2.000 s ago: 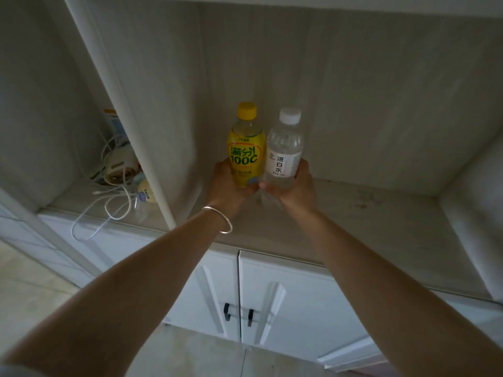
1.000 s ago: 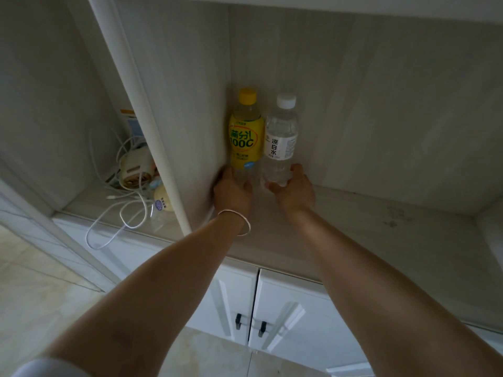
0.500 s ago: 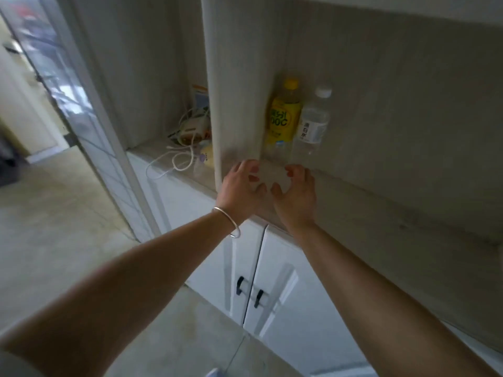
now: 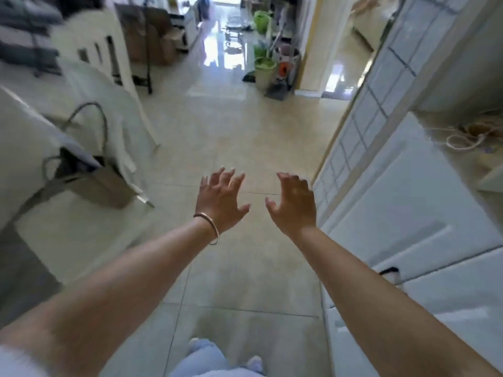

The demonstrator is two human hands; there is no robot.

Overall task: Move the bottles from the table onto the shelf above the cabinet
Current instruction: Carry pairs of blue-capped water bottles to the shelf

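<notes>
Both my hands are stretched out over the tiled floor, holding nothing. My left hand (image 4: 220,198), with a thin bangle at the wrist, has its fingers spread. My right hand (image 4: 292,204) is beside it, fingers loosely spread too. No bottle is in view now. The white cabinet (image 4: 408,213) runs along the right edge, and a bit of its shelf top (image 4: 462,156) shows at the far right. The view is blurred by motion.
A white-covered table (image 4: 24,148) with a grey-handled bag (image 4: 89,180) at its edge stands at the left. White coiled cables (image 4: 462,138) lie on the shelf top. Green buckets and cleaning gear (image 4: 265,66) stand far down the tiled corridor (image 4: 234,137).
Both hands let go of the yellow and the clear bottle on the shelf and drew back. The view has swung left, away from the shelf, toward the room and the table.
</notes>
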